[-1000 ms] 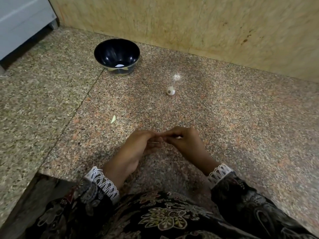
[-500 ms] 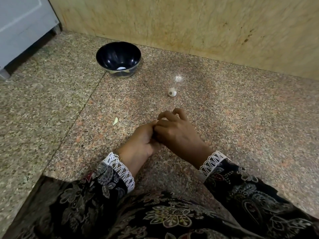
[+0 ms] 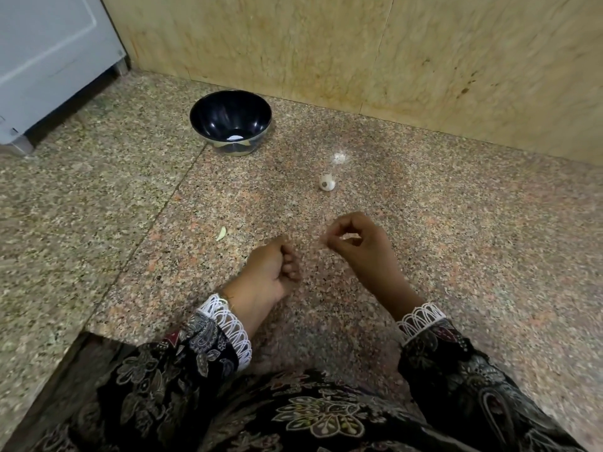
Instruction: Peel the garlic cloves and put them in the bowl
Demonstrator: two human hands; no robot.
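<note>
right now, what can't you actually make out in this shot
- Left hand, head view: curled fingers hide whether it holds a clove.
- Right hand: a pale bit shows between its fingers, motion-blurred; clove or peel, cannot tell.
- Bowl: a white spot at the bottom, too small to tell clove from glare.
- White scrap beyond the garlic bulb: too small to identify.

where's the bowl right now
In the head view the dark bowl sits on the granite floor at upper left, near the wall, beyond both hands and left of the small white garlic piece.
</note>
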